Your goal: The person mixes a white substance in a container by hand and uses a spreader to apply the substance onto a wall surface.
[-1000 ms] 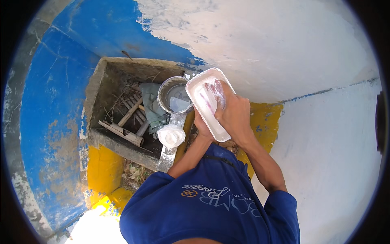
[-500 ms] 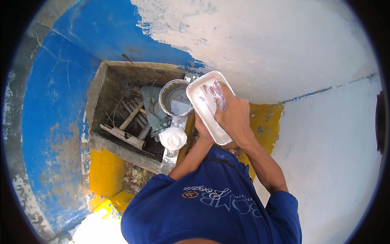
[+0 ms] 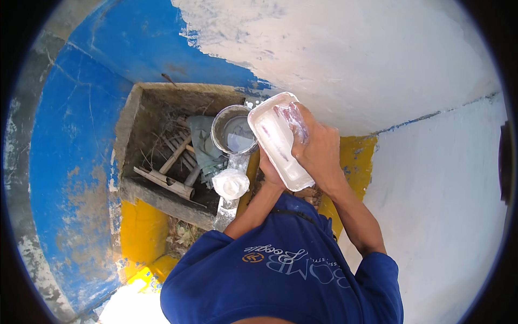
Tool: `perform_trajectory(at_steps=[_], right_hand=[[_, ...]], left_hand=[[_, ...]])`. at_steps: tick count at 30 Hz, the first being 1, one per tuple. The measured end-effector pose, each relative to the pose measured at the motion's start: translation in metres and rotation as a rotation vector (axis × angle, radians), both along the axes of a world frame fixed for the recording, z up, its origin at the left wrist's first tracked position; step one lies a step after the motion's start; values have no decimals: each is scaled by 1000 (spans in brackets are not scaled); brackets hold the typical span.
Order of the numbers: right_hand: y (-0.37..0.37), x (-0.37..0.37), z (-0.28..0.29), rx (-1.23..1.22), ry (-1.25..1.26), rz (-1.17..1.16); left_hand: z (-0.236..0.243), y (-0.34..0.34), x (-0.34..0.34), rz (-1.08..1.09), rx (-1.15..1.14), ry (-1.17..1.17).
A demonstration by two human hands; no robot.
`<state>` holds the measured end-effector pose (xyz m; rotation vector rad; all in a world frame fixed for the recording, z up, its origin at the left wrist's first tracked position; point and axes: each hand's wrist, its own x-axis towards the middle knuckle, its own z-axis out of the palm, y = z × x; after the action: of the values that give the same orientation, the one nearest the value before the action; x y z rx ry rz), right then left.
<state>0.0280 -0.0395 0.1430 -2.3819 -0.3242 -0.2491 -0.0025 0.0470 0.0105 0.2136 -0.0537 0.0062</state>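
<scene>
In front of my chest, a white rectangular tray (image 3: 298, 181) is held at a slant, with white paste smeared inside. My left hand (image 3: 268, 168) is closed on it from underneath, its fingers mostly hidden behind the tray. Over the tray's right side, my right hand (image 3: 319, 151) grips a flat, purplish spreader (image 3: 295, 120) coated in white paste. The spreader's blade is down inside the tray. Just left of the tray stands a round bucket (image 3: 216, 135) holding greyish liquid, and nearer to me a crumpled white bag (image 3: 231, 184) sits on a narrow ledge (image 3: 225, 211).
A concrete trough (image 3: 128, 123) on the left holds bamboo pieces (image 3: 171, 185), twigs and a grey-green cloth (image 3: 200, 141). Ahead rises a wall (image 3: 334, 65) coated white, beside a blue section (image 3: 135, 43). Another pale wall (image 3: 431, 200) stands close at right, by a yellow strip (image 3: 353, 162).
My right hand and the spreader have shifted slightly right across the tray, showing more of the paste inside. My left hand keeps its hold, and the tray has barely moved.
</scene>
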Motion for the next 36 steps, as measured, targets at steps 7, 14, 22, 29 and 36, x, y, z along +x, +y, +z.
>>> perform_trajectory(at_steps=[7,14,22,29,36], right_hand=[[1,-9,-15,-158,-180,51],[1,-11,-12,84,-50,91],[4,-3,3,2,77,44],[6,-2,2,67,38,68],[4,5,-5,27,58,19]], left_hand=[[3,-4,-4,-57,24,86],[-6,-4,2,23,72,136],[2,-8,2,38,95,87],[-11,-7,2,73,-9,58],[-1,-7,4,69,66,85]])
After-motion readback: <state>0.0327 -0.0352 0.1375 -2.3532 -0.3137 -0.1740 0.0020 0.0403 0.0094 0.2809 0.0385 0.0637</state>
